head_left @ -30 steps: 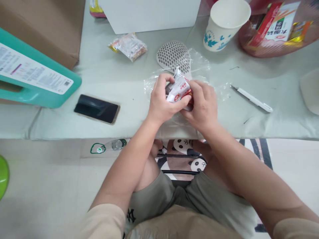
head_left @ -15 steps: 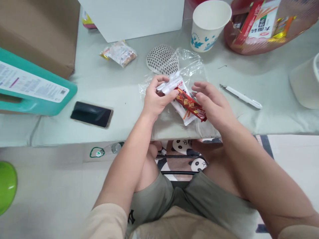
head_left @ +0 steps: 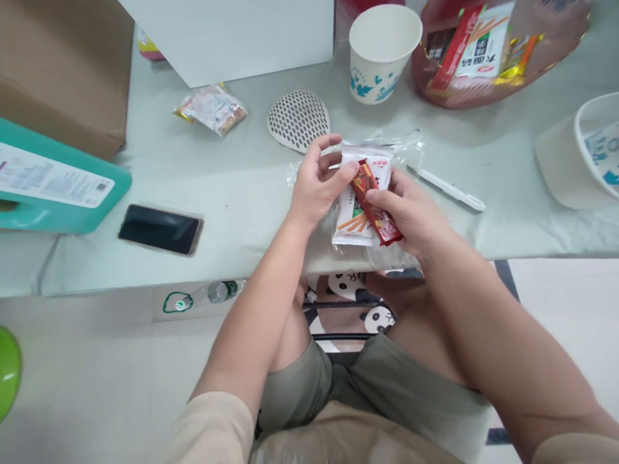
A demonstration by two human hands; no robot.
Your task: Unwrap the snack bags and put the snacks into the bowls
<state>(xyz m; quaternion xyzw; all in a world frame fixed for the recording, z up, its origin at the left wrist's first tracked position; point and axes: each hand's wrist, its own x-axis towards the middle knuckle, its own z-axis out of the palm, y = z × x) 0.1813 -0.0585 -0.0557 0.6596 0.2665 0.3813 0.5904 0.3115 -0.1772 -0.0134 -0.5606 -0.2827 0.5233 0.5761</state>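
Note:
A red wrapped snack bar (head_left: 374, 205) lies slantwise over a white snack packet (head_left: 352, 212) with an orange stick picture, both above the front of the table. My right hand (head_left: 409, 209) closes on them from the right, its thumb pressed on the red bar. My left hand (head_left: 322, 183) is at their left, its thumb on the upper end of the red bar and its other fingers curled by the top of the packet. A clear plastic bag (head_left: 409, 147) spreads behind and under the packets, partly hidden by them.
Behind stand a paper cup (head_left: 382, 61) and a pink snack bowl (head_left: 435, 90); nearer are a perforated white pad (head_left: 298, 119) and a wrapped snack (head_left: 213, 109). A phone (head_left: 160, 229) and teal container (head_left: 87, 216) are left; a white pen (head_left: 449, 188) and white tub (head_left: 556, 158) right.
My right hand has closed onto the packets, its thumb now on the red bar. The white packet has turned more upright. The view has shifted slightly to the right.

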